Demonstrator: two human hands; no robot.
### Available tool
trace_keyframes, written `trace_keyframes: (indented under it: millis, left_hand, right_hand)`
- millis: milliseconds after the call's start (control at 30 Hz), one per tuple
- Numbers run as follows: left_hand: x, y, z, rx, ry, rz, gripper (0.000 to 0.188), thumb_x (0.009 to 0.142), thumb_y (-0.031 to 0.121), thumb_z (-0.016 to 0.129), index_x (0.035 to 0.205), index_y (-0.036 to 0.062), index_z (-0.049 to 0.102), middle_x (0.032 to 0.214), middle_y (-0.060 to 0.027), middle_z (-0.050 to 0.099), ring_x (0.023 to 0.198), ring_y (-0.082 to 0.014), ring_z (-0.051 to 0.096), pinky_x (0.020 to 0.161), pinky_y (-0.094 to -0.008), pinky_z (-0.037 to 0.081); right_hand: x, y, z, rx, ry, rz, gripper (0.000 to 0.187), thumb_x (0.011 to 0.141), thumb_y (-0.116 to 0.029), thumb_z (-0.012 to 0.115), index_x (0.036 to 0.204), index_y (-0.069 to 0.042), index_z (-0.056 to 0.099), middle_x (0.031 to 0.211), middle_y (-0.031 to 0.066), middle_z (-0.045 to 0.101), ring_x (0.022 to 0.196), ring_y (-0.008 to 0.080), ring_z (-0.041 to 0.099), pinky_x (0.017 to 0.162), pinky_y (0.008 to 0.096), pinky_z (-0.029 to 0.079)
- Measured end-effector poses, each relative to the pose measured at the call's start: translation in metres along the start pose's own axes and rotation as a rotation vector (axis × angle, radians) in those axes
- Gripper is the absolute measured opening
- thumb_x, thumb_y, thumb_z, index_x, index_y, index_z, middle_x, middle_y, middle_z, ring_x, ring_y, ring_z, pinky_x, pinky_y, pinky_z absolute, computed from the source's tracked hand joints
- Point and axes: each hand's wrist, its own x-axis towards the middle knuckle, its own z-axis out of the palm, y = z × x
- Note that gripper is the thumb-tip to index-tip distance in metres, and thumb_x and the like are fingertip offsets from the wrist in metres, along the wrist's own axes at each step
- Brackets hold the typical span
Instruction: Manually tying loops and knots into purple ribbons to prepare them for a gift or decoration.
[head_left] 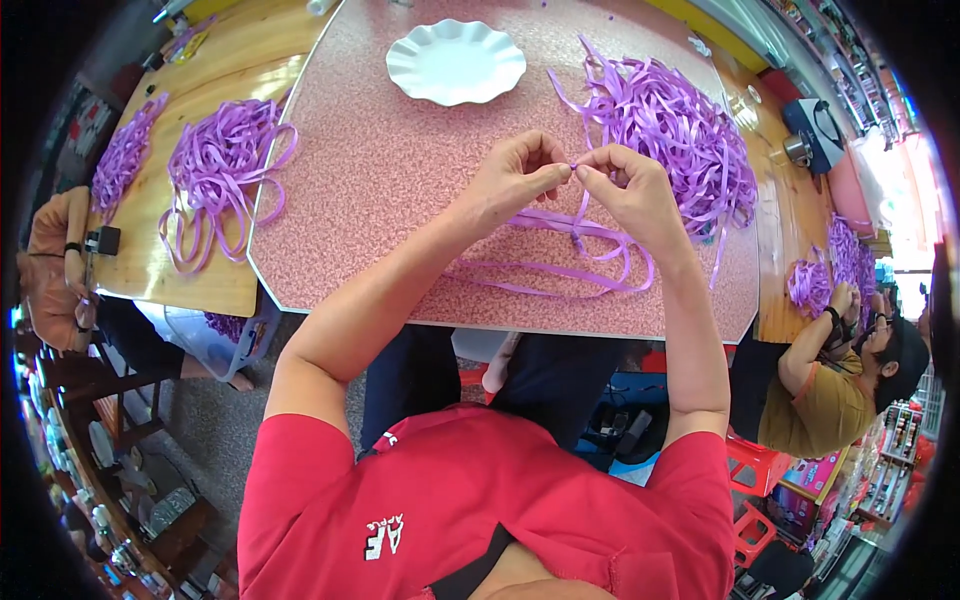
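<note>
Across a cluttered room [215, 405], co-workers [825, 415] flank a pink speckled table [345, 190] carrying a heap of purple ribbon [660, 115] and a scalloped white plate [456, 62]; above it, left hand [512, 182] and right hand [634, 198] share a narrow fingertip grip on a tiny purple piece [573, 167]; a close, steady pinch should control it best

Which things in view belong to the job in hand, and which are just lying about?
Job in hand:
left hand and right hand, fingertips together
purple ribbon, pinched and looped beneath them
ribbon heap beyond the right hand, probably, by its matching colour

Apparently lying about:
white scalloped plate, untouched
plastic bin
red stool
</note>
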Motion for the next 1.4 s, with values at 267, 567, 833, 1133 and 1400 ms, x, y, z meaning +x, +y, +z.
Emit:
trace_keyframes:
  millis: [267,567,833,1133,1400]
  left_hand:
    - [-0.001,0.004,0.0,0.055,-0.004,-0.032,0.012,0.092,0.013,0.066,0.097,0.0051,0.058,0.085,-0.0005,0.061,0.074,-0.0077,0.058,0.068,-0.0228,0.048]
    - [-0.002,0.003,0.001,0.062,-0.009,-0.005,0.013,0.093,0.014,0.066,0.097,0.005,0.058,0.084,-0.0005,0.06,0.075,-0.008,0.058,0.068,-0.0225,0.048]
    - [-0.005,0.009,0.007,0.046,0.004,0.157,0.031,0.091,0.015,0.066,0.116,0.0017,0.053,0.104,-0.0087,0.058,0.097,-0.0149,0.056,0.09,-0.0334,0.047]
    - [-0.005,0.009,0.012,0.943,-0.022,0.662,0.033,0.087,0.022,0.069,0.112,0.0059,0.057,0.102,-0.0115,0.063,0.098,-0.0287,0.06,0.088,-0.0407,0.043]
    - [-0.003,0.004,0.011,0.982,-0.049,0.679,0.016,0.089,0.016,0.066,0.099,0.0044,0.061,0.086,-0.0097,0.063,0.082,-0.0275,0.061,0.082,-0.0401,0.043]
  right_hand:
    - [-0.005,-0.013,0.003,0.086,0.051,0.08,0.007,0.089,-0.01,0.069,0.093,-0.004,0.069,0.066,-0.0132,0.04,0.059,-0.0019,0.033,0.05,0.0182,0.022]
    - [-0.01,-0.009,-0.005,0.223,0.016,0.141,0.015,0.091,-0.015,0.068,0.096,-0.001,0.069,0.072,-0.0089,0.052,0.065,0.0001,0.041,0.055,0.0189,0.031]
    - [-0.013,-0.009,-0.008,0.161,0.024,0.117,0.015,0.092,-0.015,0.068,0.093,0.0,0.07,0.073,-0.0083,0.053,0.066,0.0003,0.042,0.055,0.0191,0.032]
    - [-0.017,-0.009,-0.008,0.188,0.013,0.097,0.015,0.093,-0.013,0.066,0.094,0.001,0.07,0.075,-0.0057,0.058,0.068,0.0018,0.046,0.058,0.0197,0.036]
    - [-0.019,-0.005,-0.014,0.153,-0.039,0.126,0.017,0.093,-0.016,0.067,0.092,0.002,0.069,0.074,-0.0061,0.058,0.066,0.0017,0.044,0.056,0.0204,0.035]
